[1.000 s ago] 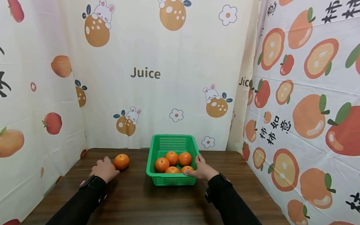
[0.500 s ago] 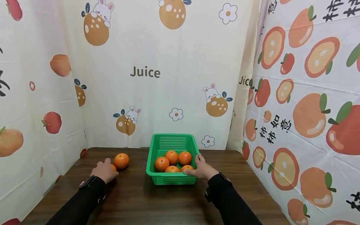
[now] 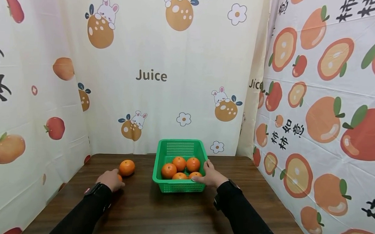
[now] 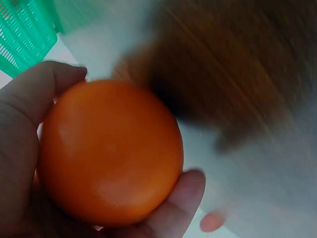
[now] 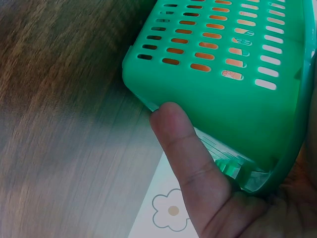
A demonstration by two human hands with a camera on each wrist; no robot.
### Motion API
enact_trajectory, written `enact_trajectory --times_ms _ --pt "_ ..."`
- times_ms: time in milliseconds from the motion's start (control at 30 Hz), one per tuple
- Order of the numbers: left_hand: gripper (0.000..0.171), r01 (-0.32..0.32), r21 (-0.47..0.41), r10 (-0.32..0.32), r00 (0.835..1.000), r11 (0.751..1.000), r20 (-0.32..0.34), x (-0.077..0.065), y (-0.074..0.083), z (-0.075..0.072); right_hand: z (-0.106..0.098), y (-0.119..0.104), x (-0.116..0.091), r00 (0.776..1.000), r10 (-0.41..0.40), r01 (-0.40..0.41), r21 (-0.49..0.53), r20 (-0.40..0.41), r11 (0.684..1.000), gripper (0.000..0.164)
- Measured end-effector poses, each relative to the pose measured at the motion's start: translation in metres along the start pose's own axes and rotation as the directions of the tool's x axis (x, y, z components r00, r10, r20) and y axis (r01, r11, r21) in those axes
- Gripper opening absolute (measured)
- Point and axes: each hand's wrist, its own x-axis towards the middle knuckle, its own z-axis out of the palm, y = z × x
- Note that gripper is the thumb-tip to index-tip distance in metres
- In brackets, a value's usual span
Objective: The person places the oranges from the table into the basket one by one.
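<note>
My left hand (image 3: pixel 110 180) holds an orange (image 4: pixel 111 153) at the left of the table, its thumb and fingers curled round the fruit in the left wrist view. In the head view the hand hides most of that orange. Just beyond it another orange (image 3: pixel 127 167) lies on the table. A green plastic basket (image 3: pixel 179 188) with perforated walls stands in the middle, several oranges (image 3: pixel 168 171) inside. At its right side my right hand (image 3: pixel 212 176) grips the rim. One finger (image 5: pixel 185 148) lies along the outer wall (image 5: pixel 198 91) in the right wrist view.
The brown wooden table (image 3: pixel 167 217) carries everything. A fruit-printed cloth (image 3: pixel 194 96) hangs behind its back edge, with more cloth along the left (image 3: pixel 40 100) and right (image 3: pixel 326 165) sides.
My left hand has closed round the nearer orange and shifted slightly towards me, away from the orange beyond. The right hand and the basket keep their place.
</note>
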Motion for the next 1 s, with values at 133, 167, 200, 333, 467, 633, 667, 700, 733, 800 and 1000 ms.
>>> enact_trajectory --times_ms 133,167,200,333,467,633,667,700,733,800,1000 --pt "0.08 -0.003 0.025 0.003 1.0 1.0 -0.005 -0.003 0.001 -0.001 0.001 0.002 0.004 1.0 0.017 -0.018 -0.022 -0.009 1.0 0.116" --pt "0.08 -0.001 0.032 0.002 1.0 0.999 -0.009 -0.005 0.003 -0.001 0.001 0.002 0.004 1.0 0.019 -0.019 -0.021 -0.012 1.0 0.116" --pt "0.079 0.004 0.041 -0.003 1.0 0.999 -0.013 -0.007 0.004 -0.001 0.001 0.002 0.005 1.0 0.023 -0.023 -0.024 -0.011 0.999 0.116" --pt "0.075 0.011 0.066 -0.008 0.999 0.998 -0.038 -0.012 0.011 -0.001 0.0 0.002 0.006 1.0 0.015 -0.015 -0.029 -0.005 0.999 0.116" --pt "0.074 -0.003 0.06 0.007 0.998 0.998 -0.066 -0.016 0.018 -0.004 0.0 0.002 0.005 1.0 0.001 -0.002 -0.036 -0.011 0.999 0.117" --pt "0.086 -0.024 -0.008 0.023 0.996 1.0 -0.091 -0.02 0.022 -0.005 0.003 0.003 0.003 1.0 -0.002 0.002 -0.031 -0.002 1.0 0.118" --pt "0.088 -0.025 -0.021 0.023 0.995 0.999 -0.098 -0.019 0.021 -0.004 0.004 0.003 0.002 1.0 -0.004 0.004 -0.03 -0.002 1.0 0.118" --pt "0.09 -0.023 -0.034 0.02 0.995 0.999 -0.101 -0.018 0.02 -0.002 0.004 0.003 0.002 1.0 -0.007 0.007 -0.031 -0.001 0.999 0.117" --pt "0.092 -0.022 -0.043 0.017 0.994 0.999 -0.104 -0.016 0.019 -0.001 0.004 0.003 0.002 1.0 -0.008 0.007 -0.038 -0.003 0.999 0.117" --pt "0.097 -0.011 -0.058 0.006 0.996 0.998 -0.093 -0.013 0.017 0.002 0.004 0.003 0.002 1.0 -0.008 0.007 -0.041 -0.01 0.999 0.116" --pt "0.088 -0.026 -0.05 0.024 0.999 0.998 -0.028 -0.012 0.012 0.009 0.003 0.002 0.0 1.0 -0.01 0.01 -0.048 -0.006 0.999 0.114"
